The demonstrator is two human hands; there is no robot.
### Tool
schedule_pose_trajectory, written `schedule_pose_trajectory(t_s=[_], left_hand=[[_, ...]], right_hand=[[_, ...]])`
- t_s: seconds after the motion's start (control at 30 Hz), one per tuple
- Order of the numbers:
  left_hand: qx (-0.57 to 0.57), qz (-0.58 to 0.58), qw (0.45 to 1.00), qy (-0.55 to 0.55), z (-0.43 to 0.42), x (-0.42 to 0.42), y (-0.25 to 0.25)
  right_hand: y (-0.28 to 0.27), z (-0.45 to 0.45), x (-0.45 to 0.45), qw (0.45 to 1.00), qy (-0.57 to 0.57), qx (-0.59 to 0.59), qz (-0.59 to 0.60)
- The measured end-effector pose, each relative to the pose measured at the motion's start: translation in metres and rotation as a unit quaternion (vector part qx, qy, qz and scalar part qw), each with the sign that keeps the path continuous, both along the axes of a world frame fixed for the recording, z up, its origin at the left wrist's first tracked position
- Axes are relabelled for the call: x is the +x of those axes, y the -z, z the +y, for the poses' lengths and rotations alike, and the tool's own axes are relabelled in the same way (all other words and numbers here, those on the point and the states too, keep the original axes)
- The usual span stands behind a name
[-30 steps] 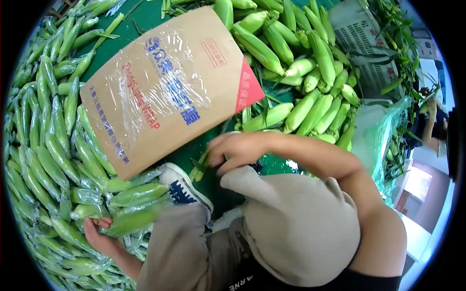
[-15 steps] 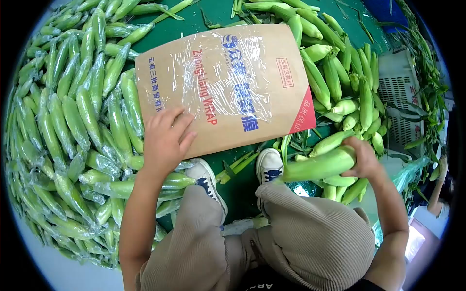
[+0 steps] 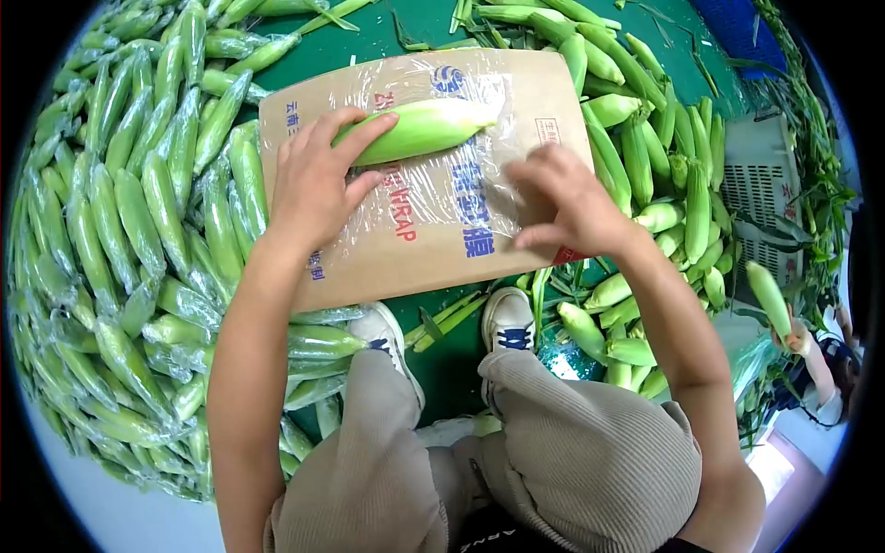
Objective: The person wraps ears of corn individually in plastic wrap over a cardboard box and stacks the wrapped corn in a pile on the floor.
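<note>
A green ear of corn (image 3: 429, 129) in its husk lies crosswise on a brown cardboard box (image 3: 369, 267), over a sheet of clear plastic wrap (image 3: 396, 207). My left hand (image 3: 323, 170) grips the corn's left end, with fingers over its far side and the thumb on the near side. My right hand (image 3: 567, 198) hovers above the right part of the box, apart from the corn. Its fingers are spread and slightly blurred, with nothing in them.
Plastic-wrapped corn (image 3: 138, 221) is heaped on the left. Unwrapped corn (image 3: 636, 138) is piled on the right, beside a pale slatted crate (image 3: 761, 184). At far right, another person's hand (image 3: 795, 339) holds an ear of corn (image 3: 768, 297). My shoes (image 3: 509, 321) stand below the box.
The ear of corn has moved from my right hand at the right pile onto the wrap. My left hand has taken hold of it; my right hand has let go and is over the box.
</note>
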State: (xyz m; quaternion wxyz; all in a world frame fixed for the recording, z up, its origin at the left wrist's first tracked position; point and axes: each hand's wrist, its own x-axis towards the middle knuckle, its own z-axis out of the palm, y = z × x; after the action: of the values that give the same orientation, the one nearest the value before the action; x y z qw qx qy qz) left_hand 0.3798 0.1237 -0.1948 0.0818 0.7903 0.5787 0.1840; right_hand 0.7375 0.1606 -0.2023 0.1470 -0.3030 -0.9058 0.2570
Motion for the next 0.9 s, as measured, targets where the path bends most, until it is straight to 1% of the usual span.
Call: schedule_pose_trajectory(t_s=[0.03,0.07,0.13,0.17,0.2,0.23,0.27,0.3,0.33,0.4,0.47,0.5,0.53,0.6,0.63,0.67,0.7,0.73,0.8,0.83,0.87,0.9], left_hand=[[-0.018,-0.013,1.0,-0.004,0.004,0.001,0.002],[-0.035,-0.024,0.999,-0.002,0.007,0.003,0.001],[-0.077,-0.082,0.994,0.013,0.013,0.0,-0.002],[-0.096,-0.101,0.99,0.02,0.011,-0.001,-0.004],[-0.114,-0.118,0.986,0.027,0.009,-0.002,-0.007],[-0.129,-0.079,0.988,0.036,0.004,-0.001,-0.012],[-0.141,-0.093,0.985,0.038,0.001,-0.001,-0.015],[-0.162,-0.108,0.98,0.041,-0.006,0.004,-0.016],[-0.189,-0.127,0.973,0.043,-0.016,0.011,-0.018],[-0.177,-0.142,0.972,0.06,-0.013,0.012,-0.019],[-0.155,-0.166,0.972,0.064,-0.013,0.003,-0.01],[-0.08,-0.191,0.978,-0.014,-0.024,0.001,-0.006],[-0.003,-0.211,0.973,-0.093,-0.044,0.003,-0.003],[0.013,-0.141,0.973,-0.182,-0.064,-0.002,-0.001],[-0.057,-0.056,0.977,-0.196,-0.074,-0.007,0.0],[-0.132,0.026,0.967,-0.216,-0.087,-0.011,0.004],[-0.027,-0.002,0.977,-0.211,-0.091,-0.022,0.026],[0.001,-0.032,0.97,-0.242,-0.092,-0.027,0.029],[0.061,-0.093,0.948,-0.299,-0.094,-0.035,0.03],[0.074,-0.223,0.91,-0.341,-0.1,-0.035,0.022],[0.089,-0.283,0.893,-0.337,-0.105,-0.027,0.014],[0.1,-0.342,0.873,-0.334,-0.114,-0.011,0.006]], right_hand=[[-0.003,-0.009,0.0,0.998,-0.01,0.032,-0.058],[0.003,-0.011,-0.001,0.998,-0.007,0.039,-0.05],[0.015,-0.006,-0.006,0.997,0.002,0.066,-0.028],[0.009,-0.013,-0.005,0.993,-0.014,0.114,-0.028],[0.009,-0.026,-0.001,0.99,0.09,0.067,0.084],[0.006,-0.037,0.001,0.963,0.186,0.022,0.196],[0.006,-0.04,-0.001,0.913,0.27,-0.028,0.304],[0.006,-0.039,-0.001,0.907,0.282,-0.047,0.31],[-0.011,-0.033,-0.021,0.915,0.288,-0.048,0.277],[0.0,-0.006,-0.055,0.977,0.173,-0.005,0.124],[0.0,0.015,-0.08,0.989,0.098,0.104,0.031],[0.002,0.019,-0.091,0.986,0.059,0.155,-0.013],[0.005,0.02,-0.096,0.988,0.061,0.143,0.006],[0.015,0.026,-0.095,0.988,0.075,0.123,0.046],[0.013,0.02,-0.094,0.987,0.1,0.112,0.049],[0.013,0.018,-0.091,0.986,0.113,0.117,0.029],[0.009,0.016,-0.089,0.987,0.107,0.121,0.01],[0.001,0.015,-0.086,0.986,0.105,0.132,-0.009],[-0.013,0.01,-0.081,0.99,0.076,0.106,-0.045],[-0.02,0.006,-0.077,0.991,0.065,0.095,-0.063],[-0.026,-0.001,-0.072,0.995,0.013,0.069,-0.064],[-0.034,-0.011,-0.068,0.998,-0.021,0.019,-0.061]])
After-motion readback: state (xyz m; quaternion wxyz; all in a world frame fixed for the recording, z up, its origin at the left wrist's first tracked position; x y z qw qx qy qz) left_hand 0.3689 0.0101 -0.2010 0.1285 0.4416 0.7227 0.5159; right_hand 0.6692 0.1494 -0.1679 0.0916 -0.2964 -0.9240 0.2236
